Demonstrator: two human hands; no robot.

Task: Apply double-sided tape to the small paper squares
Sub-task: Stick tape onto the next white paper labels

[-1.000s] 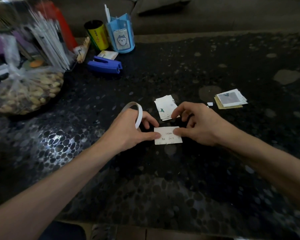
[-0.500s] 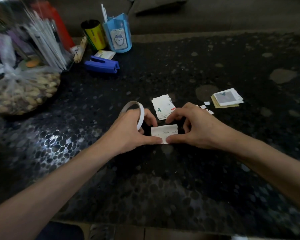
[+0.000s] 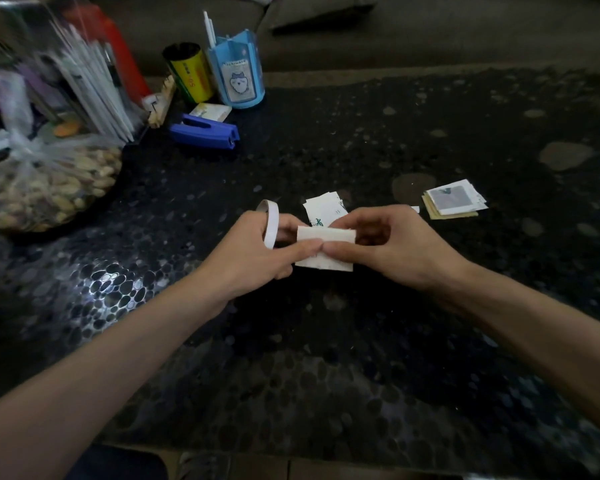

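Head-worn view looks forward and down, close over the table (image 3: 326,358)

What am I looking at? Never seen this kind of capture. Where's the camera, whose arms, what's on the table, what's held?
There is no machine here. A person works with bare hands, and one wide-angle camera worn on their head looks forward and down, so both forearms reach in from the bottom edge.

The left hand and right hand pinch one small paper square between them. A white tape roll is looped over the left hand.

On the dark pebbled table a paper stack lies just behind the hands, and a second paper pile lies further right. Toward the far left are a blue stapler-like tool, a yellow can, a blue pen holder and a bag of nuts.

Whether tape is already on the held square cannot be seen.
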